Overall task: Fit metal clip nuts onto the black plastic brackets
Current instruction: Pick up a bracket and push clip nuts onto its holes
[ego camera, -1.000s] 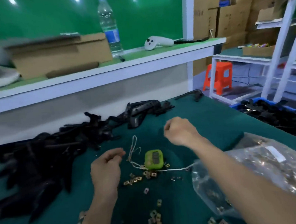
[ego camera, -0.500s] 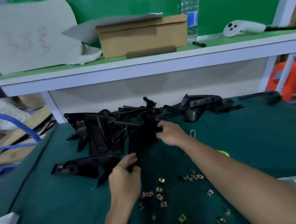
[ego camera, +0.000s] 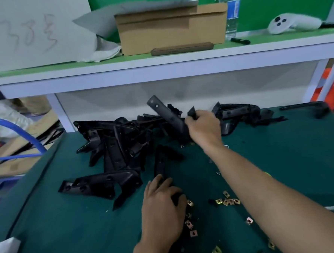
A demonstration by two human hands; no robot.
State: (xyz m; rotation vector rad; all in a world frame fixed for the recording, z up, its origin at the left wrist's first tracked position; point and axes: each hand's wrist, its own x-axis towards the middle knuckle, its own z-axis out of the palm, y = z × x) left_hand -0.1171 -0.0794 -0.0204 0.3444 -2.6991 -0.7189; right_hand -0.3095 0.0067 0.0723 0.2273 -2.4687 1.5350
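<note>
Right hand (ego camera: pixel 203 128) grips one black bracket (ego camera: pixel 166 116), tilted up over the bracket pile (ego camera: pixel 114 147). Left hand (ego camera: pixel 163 204) grips a second bracket (ego camera: pixel 160 165) just nearside of pile. Clip nuts (ego camera: pixel 227 201) lie scattered on tabletop (ego camera: pixel 70 230), nearside too.

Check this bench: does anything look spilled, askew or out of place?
Yes. Clip nuts lie scattered loose over the mat, around the left hand and further right, not in any container. The brackets sit in a tangled heap at the back, pointing every way.
</note>
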